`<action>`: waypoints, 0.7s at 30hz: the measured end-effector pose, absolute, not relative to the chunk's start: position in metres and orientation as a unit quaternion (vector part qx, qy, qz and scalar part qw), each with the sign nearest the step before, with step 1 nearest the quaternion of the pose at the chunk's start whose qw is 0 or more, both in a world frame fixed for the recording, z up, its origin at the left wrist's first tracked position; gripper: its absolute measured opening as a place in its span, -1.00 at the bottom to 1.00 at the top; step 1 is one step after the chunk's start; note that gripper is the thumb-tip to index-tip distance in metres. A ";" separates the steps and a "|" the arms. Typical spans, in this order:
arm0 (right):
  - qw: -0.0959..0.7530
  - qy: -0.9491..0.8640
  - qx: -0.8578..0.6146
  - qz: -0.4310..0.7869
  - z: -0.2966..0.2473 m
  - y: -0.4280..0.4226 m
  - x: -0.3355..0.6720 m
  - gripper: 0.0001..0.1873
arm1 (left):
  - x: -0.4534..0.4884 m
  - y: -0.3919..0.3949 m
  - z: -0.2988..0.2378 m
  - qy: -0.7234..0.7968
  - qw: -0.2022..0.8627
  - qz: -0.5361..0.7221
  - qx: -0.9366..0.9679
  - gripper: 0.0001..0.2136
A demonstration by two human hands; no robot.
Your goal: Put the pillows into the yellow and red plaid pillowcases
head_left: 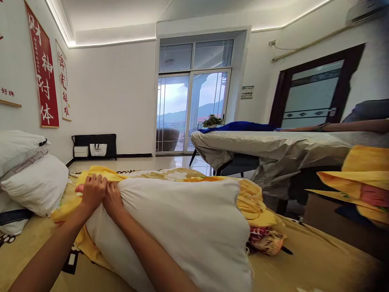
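A large white pillow [188, 227] lies across the bed in front of me, partly wrapped in a yellow flowered pillowcase [255, 202]. My left hand [92, 190] is closed on the yellow pillowcase fabric at the pillow's far left end. My right hand [113, 200] sits right beside it, fingers curled and pressed on the pillow's corner where the fabric meets it. Both forearms reach in from the lower left.
Two white pillows [33, 178] are stacked at the left by the wall. The bed has a tan sheet [319, 259]. A table under a grey cover [273, 148] stands to the right, with another person's arm [334, 126] on it. Glass balcony doors [191, 113] are behind.
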State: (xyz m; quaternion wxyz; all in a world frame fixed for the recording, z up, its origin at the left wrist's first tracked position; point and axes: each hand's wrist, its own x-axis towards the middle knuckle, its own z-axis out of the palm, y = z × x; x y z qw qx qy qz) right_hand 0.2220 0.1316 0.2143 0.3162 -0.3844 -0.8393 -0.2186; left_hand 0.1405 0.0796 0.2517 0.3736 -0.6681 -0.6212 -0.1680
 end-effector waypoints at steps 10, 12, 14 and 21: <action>0.240 -0.898 -0.354 -0.105 0.220 0.097 0.253 -0.50 | 0.093 0.122 0.163 -0.594 0.063 -0.387 -0.703 -0.84; 0.203 -0.931 -0.283 -0.111 0.241 0.090 0.281 -0.32 | 0.099 0.117 0.153 -0.602 0.063 -0.395 -0.691 -0.88; 0.185 -0.921 -0.314 -0.135 0.262 0.089 0.314 -0.14 | 0.100 0.107 0.149 -0.606 0.066 -0.411 -0.678 -0.88; 0.072 -0.927 -0.367 -0.040 0.244 0.087 0.342 -0.38 | 0.102 0.081 0.204 -0.641 -0.002 -0.398 -0.656 -0.86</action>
